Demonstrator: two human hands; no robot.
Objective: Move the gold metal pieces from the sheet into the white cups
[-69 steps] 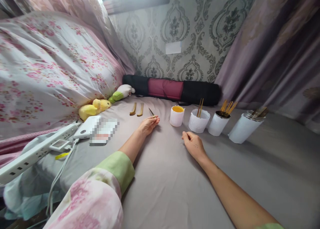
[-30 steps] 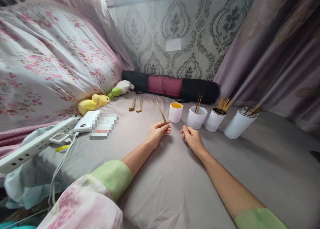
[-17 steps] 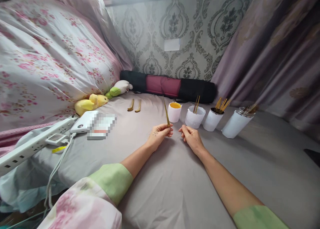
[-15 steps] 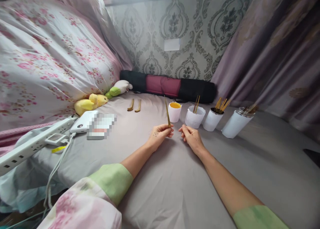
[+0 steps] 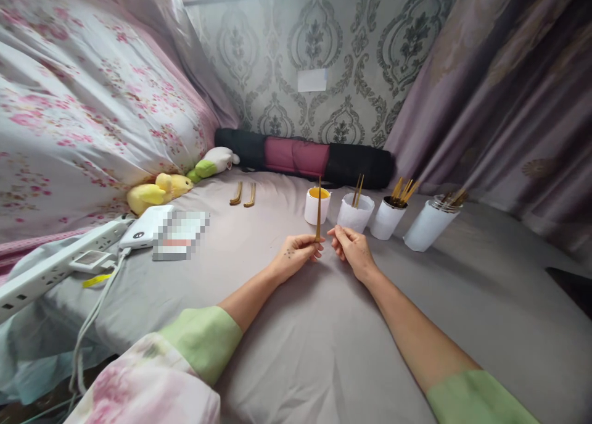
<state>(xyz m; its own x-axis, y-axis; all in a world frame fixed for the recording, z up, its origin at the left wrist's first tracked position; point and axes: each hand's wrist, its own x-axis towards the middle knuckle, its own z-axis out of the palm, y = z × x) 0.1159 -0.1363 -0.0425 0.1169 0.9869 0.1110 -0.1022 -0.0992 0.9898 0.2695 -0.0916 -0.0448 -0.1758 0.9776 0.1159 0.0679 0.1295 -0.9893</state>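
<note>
My left hand (image 5: pixel 296 257) pinches the lower end of a thin tapered golden-brown stick (image 5: pixel 319 208), which points straight up. Close beside it, my right hand (image 5: pixel 351 249) is closed with thumb and index together; whatever it may hold is too small to make out. Just beyond the hands stand a white-wrapped cup with yellow inside (image 5: pixel 317 212) and a whitish cup (image 5: pixel 355 214) with a few thin sticks in it. Further right are a white cup of brownish sticks (image 5: pixel 387 223) and a taller, tilted-looking white-wrapped jar (image 5: pixel 424 231) with more sticks.
Two small bent golden bundles (image 5: pixel 236 194) lie on the grey sheet (image 5: pixel 287 337). To the left are a power strip (image 5: pixel 55 263), a white power bank (image 5: pixel 148 226), cables and a yellow plush toy (image 5: pixel 155 195). A black and maroon roll (image 5: pixel 296 156) lies against the wall.
The stick in my left hand has turned from leaning left to nearly upright. My hands are slightly closer together, and the whole view has shifted a little.
</note>
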